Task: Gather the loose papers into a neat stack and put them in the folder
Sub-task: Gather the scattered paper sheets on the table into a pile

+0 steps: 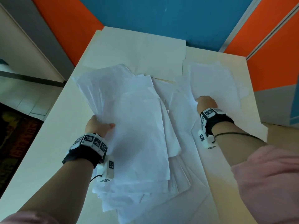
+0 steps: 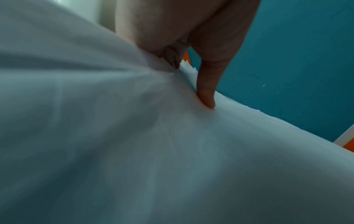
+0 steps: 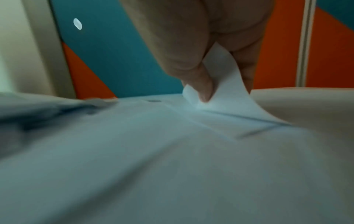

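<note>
A thick, uneven bundle of white papers point(image 1: 132, 126) is lifted off the table by my left hand point(image 1: 98, 124), which grips its left edge with the thumb on top. In the left wrist view the thumb point(image 2: 207, 84) presses into the bundle point(image 2: 134, 144). My right hand point(image 1: 206, 102) pinches the near corner of a loose white sheet point(image 1: 213, 81) on the right; the right wrist view shows that sheet's corner point(image 3: 226, 87) curled up between thumb and fingers. More loose sheets point(image 1: 179, 178) lie fanned under the bundle. The cream folder point(image 1: 137, 47) lies flat at the back of the table.
The cream table point(image 1: 48, 135) ends at its left edge, with tiled floor and a dark mat point(image 1: 14, 143) beyond. Blue and orange wall panels point(image 1: 161, 18) stand behind the table. A grey and blue box point(image 1: 281, 107) stands at the right.
</note>
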Motion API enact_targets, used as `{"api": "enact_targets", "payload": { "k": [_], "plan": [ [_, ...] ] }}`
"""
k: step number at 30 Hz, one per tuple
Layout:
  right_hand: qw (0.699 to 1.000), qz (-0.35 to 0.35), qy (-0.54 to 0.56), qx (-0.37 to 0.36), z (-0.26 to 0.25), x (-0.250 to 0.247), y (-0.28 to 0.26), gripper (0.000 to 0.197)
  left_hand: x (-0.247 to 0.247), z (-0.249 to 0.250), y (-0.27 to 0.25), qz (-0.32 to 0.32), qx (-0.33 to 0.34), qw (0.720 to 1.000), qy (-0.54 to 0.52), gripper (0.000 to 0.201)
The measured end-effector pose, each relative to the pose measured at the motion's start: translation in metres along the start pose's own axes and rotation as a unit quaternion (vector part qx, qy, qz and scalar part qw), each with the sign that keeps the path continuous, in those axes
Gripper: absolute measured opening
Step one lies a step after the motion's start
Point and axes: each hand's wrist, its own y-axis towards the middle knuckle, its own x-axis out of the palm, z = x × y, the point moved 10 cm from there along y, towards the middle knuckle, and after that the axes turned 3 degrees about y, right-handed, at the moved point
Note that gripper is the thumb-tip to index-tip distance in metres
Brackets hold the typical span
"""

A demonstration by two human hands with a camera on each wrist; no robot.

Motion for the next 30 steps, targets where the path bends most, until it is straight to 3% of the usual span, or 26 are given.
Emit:
{"api": "enact_targets", "payload": {
  "k": [2, 7, 9, 11, 13, 15, 17, 18, 20, 23, 27, 30],
  "plan": [
    [0.999, 0.006, 0.022, -0.046, -0.033, 0.0, -0.026, 0.036, 0.001, -0.001, -0.002, -0.006, -0.001, 1.0, 0.006, 0.06],
    [0.964, -0.022, 0.029, -0.265, -0.148, 0.037, -0.141, 0.034, 0.001, 0.003, -0.001, -0.007, 0.007, 1.0, 0.003, 0.057],
    [0.94, -0.073, 0.034, -0.332, -0.178, 0.058, -0.18, 0.03, -0.001, 0.007, -0.003, -0.005, 0.013, 1.0, -0.019, 0.058],
    [0.921, -0.148, 0.051, -0.358, -0.188, 0.08, -0.195, 0.045, 0.0, 0.007, -0.004, -0.014, 0.011, 0.998, -0.064, 0.067],
    [0.919, -0.149, 0.162, -0.326, -0.173, 0.071, -0.179, 0.051, 0.002, 0.003, -0.002, -0.021, 0.005, 0.997, -0.071, 0.074],
    [0.925, -0.021, 0.291, -0.241, -0.125, 0.037, -0.133, 0.032, 0.003, 0.002, -0.001, -0.017, 0.011, 0.998, -0.055, 0.071],
    [0.953, 0.09, 0.27, -0.109, -0.053, 0.011, -0.088, 0.032, 0.003, 0.004, -0.004, -0.01, 0.015, 0.999, -0.045, 0.065],
    [0.969, 0.098, 0.224, -0.045, -0.021, 0.006, -0.071, 0.039, 0.003, 0.006, -0.006, -0.008, 0.016, 0.999, -0.039, 0.064],
    [0.989, 0.036, 0.138, 0.041, 0.022, 0.011, -0.047, 0.056, 0.003, 0.008, -0.007, -0.005, 0.014, 0.999, -0.034, 0.065],
    [0.996, -0.032, 0.077, 0.039, 0.033, 0.025, -0.028, 0.054, 0.004, 0.009, -0.006, -0.003, 0.017, 0.999, -0.027, 0.063],
    [0.999, 0.025, 0.035, -0.007, 0.022, 0.019, -0.019, 0.044, 0.004, 0.008, -0.004, -0.002, 0.016, 1.0, -0.022, 0.064],
    [0.998, 0.022, 0.057, -0.011, 0.022, 0.019, -0.016, 0.035, 0.003, 0.008, -0.005, -0.001, 0.014, 1.0, -0.023, 0.063]
  ]
}}
